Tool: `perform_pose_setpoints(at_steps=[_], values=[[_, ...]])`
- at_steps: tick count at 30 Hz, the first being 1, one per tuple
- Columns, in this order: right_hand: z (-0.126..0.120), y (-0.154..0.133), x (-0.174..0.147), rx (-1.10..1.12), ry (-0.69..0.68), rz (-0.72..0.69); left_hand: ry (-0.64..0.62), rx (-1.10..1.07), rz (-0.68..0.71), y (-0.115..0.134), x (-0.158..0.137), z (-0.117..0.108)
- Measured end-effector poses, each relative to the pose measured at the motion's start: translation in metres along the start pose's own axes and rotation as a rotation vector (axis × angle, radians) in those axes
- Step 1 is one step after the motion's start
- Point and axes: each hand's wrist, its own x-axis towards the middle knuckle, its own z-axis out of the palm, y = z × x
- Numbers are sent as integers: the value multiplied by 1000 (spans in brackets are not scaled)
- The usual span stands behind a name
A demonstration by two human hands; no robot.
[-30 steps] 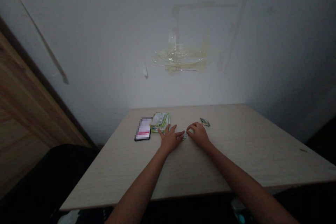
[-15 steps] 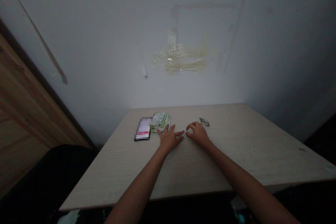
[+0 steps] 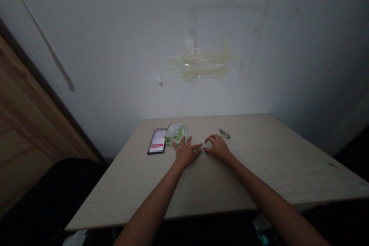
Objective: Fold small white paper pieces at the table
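Observation:
A small green-and-white piece of wrapper (image 3: 202, 151) lies flat on the table between my two hands, mostly covered by fingertips. My left hand (image 3: 184, 156) is spread open, palm down, with its thumb at the wrapper's left edge. Its other fingertips reach the near edge of a stack of green-and-white packets (image 3: 175, 132). From the other side my right hand (image 3: 218, 148) curls its fingers, thumb and forefinger at the wrapper's right edge. Just beyond it lies a crumpled green-and-white wrapper (image 3: 224, 133).
A phone (image 3: 157, 141) with a lit, blurred screen lies left of the packets. The pale wooden table (image 3: 268, 153) meets a grey wall (image 3: 115, 65) with clear tape (image 3: 198, 67) stuck on it. At the far left are a wooden panel (image 3: 25, 96) and something dark (image 3: 69, 184).
The small wrapper shows slightly differently between the fingertips. Both hands stay in almost the same place, and the other things have not moved.

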Motion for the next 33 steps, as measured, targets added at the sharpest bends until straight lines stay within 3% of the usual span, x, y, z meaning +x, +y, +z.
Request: perform_pose_setpoints(at_steps=[10, 25, 33], values=[[-1, 4, -2, 32, -45, -33, 31, 48, 17, 0, -1, 3], [-1, -2, -8, 21, 15, -37, 158, 16, 14, -1, 3, 10], [0, -4, -9, -2, 29, -42, 160, -40, -23, -4, 8, 9]])
